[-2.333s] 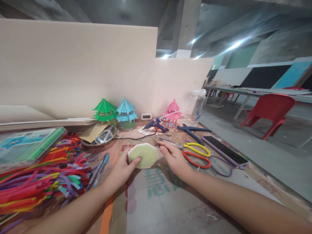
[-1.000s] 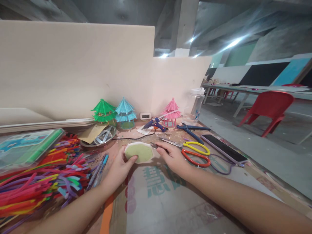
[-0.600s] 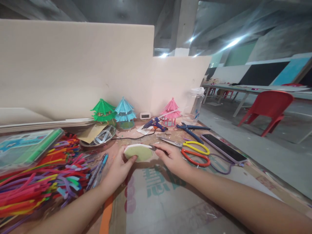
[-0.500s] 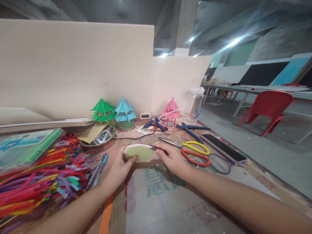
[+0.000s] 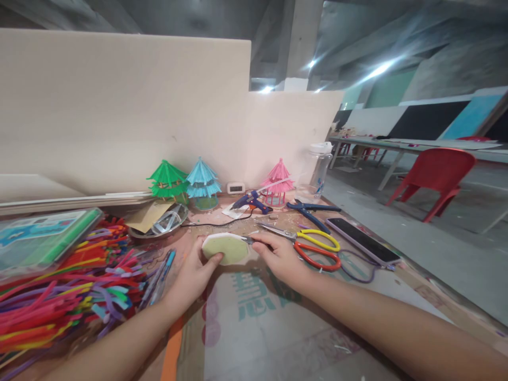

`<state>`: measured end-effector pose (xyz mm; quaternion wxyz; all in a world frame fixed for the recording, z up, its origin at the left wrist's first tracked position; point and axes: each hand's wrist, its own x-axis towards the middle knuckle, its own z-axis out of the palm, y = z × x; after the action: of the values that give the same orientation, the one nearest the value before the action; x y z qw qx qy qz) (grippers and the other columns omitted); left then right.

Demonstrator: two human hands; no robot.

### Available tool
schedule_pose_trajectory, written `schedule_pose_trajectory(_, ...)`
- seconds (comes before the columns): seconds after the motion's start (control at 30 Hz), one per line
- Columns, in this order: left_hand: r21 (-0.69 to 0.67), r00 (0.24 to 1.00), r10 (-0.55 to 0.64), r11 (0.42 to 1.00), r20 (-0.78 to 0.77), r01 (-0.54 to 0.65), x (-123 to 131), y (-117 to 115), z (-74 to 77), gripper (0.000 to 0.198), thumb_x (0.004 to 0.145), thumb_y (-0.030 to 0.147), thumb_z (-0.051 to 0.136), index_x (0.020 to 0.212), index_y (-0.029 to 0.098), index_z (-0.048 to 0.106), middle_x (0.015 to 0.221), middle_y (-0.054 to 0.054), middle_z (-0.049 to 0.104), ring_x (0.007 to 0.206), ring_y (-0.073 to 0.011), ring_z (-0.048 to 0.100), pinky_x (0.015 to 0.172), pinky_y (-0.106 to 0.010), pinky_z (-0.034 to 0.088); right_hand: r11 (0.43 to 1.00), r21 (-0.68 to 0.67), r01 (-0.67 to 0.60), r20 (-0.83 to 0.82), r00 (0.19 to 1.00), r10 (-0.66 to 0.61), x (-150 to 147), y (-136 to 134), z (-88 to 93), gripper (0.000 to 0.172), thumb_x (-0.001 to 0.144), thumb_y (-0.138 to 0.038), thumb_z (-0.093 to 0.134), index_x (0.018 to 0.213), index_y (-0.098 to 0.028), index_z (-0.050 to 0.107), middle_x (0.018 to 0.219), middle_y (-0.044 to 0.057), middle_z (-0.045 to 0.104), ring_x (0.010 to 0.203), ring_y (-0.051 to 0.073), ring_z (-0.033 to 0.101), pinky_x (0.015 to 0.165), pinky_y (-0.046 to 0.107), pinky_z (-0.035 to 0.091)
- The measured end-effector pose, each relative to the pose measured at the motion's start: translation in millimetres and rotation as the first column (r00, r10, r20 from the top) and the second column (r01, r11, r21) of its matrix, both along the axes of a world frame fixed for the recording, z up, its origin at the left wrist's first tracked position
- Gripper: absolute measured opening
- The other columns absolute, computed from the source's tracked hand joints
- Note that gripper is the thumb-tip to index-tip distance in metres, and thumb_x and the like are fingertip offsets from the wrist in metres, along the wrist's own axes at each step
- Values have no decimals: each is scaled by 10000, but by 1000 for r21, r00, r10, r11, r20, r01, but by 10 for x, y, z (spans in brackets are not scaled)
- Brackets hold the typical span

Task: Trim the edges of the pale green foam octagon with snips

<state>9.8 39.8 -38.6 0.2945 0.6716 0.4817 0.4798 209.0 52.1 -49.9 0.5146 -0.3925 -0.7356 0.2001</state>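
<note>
My left hand point(image 5: 198, 267) is closed on a pale green disc point(image 5: 225, 250) with a white edge, the thumb lying across its face. The disc is held tilted up above the table. My right hand point(image 5: 280, 258) pinches a small dark tool with a narrow tip point(image 5: 248, 240), which meets the disc's right edge. Most of this tool is hidden by the fingers, so its kind is unclear. Just beyond the right hand lie scissors point(image 5: 317, 258) with one yellow and one orange handle.
Pipe cleaners point(image 5: 71, 296) and a plastic case point(image 5: 47, 238) fill the left side. Green point(image 5: 167, 180), blue point(image 5: 203, 180) and pink point(image 5: 280, 177) roofed models stand at the back. Around them are a glue gun point(image 5: 252, 200), pliers point(image 5: 309, 212), a bottle point(image 5: 317, 172) and a phone point(image 5: 363, 241).
Both hands keep nearly the same place and grip. The disc and the dark tool's tip have shifted very slightly against each other.
</note>
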Motion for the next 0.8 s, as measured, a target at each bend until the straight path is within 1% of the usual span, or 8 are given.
schedule_pose_trajectory(0.13,-13,999,-28,1000,16,29,18,-11,8,261,723,322,574,928,167,529,888,-45,638,842,-195,596,761,-313,469,999,-23,-34,54,998,35,5,-39,59,272,870,-265,427,843,-195,688,832,52,716,788,194,655,727,321,514)
schedule_pose_trajectory(0.2,-19,999,-38,999,29,38,21,-11,4,260,725,322,569,930,169,524,889,-41,637,845,-193,596,762,-312,469,1000,-18,-23,57,998,24,8,-51,71,266,868,-275,428,875,-180,676,854,65,711,797,200,649,728,325,509)
schedule_pose_trajectory(0.3,-16,999,-18,1000,36,19,11,-1,-11,247,724,320,566,915,172,515,862,-33,631,827,-190,594,751,-307,469,1000,-24,13,37,999,-12,11,-38,52,263,843,-295,470,966,-159,657,954,97,702,868,221,644,773,350,501)
schedule_pose_trajectory(0.47,0,1000,11,1000,-2,-11,-4,4,-7,231,730,313,563,905,170,517,841,-27,618,806,-183,586,737,-295,464,998,-56,31,56,998,-27,8,0,6,272,830,-304,481,958,-150,665,927,104,708,820,224,651,729,353,511)
schedule_pose_trajectory(0.57,7,1000,5,1000,-29,-4,-1,-9,-3,232,738,306,564,923,170,529,869,-35,618,828,-186,580,755,-298,460,999,-23,27,77,997,-25,6,-11,0,254,831,-301,491,954,-173,673,934,88,711,823,215,653,717,338,515)
schedule_pose_trajectory(0.7,9,997,-75,997,-1,75,-5,-14,-33,263,763,313,557,984,172,537,958,-51,620,904,-198,576,812,-310,446,998,66,13,103,995,-20,6,-35,-3,229,830,-293,510,950,-191,675,925,77,714,824,210,654,722,330,514)
schedule_pose_trajectory(0.8,4,997,-78,997,11,78,-12,-7,-56,276,756,318,566,986,168,538,980,-58,624,896,-202,579,800,-311,448,992,128,-7,107,994,-7,7,-44,-2,226,840,-289,502,946,-189,675,917,81,714,830,212,655,732,334,513)
